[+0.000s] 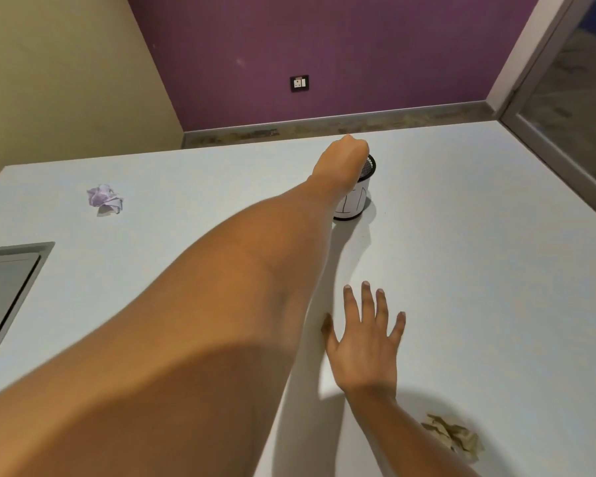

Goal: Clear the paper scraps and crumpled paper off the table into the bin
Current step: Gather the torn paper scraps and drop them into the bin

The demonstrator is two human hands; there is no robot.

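Broadly, the white table (461, 253) fills the view, and the left arm stretches across it from the near left corner toward the far middle. The left hand (346, 156) hangs over the mouth of the bin (356, 201), wrist bent down and its back toward the camera. Its fingers are hidden behind it, so I cannot tell whether they are curled round a scrap or loosened. The right hand (365, 339) lies flat on the tabletop nearer the person, fingers straight and spread, holding nothing, apparently as a brace for the long reach.

The bin is a small white container with a dark mesh rim. It stands upright on the table and is partly covered by the left wrist. Two pieces are not yet cleared. A brown crumpled paper (451, 437) sits at the near right, just beside the right forearm, and a smaller purple crumpled paper (104, 199) lies well apart on the far left.

The step looks like a drop into the bin. The opening is narrow, so the hand should stay centred over it and let go low. The wrist must not nudge the bin, which looks light enough to tip.
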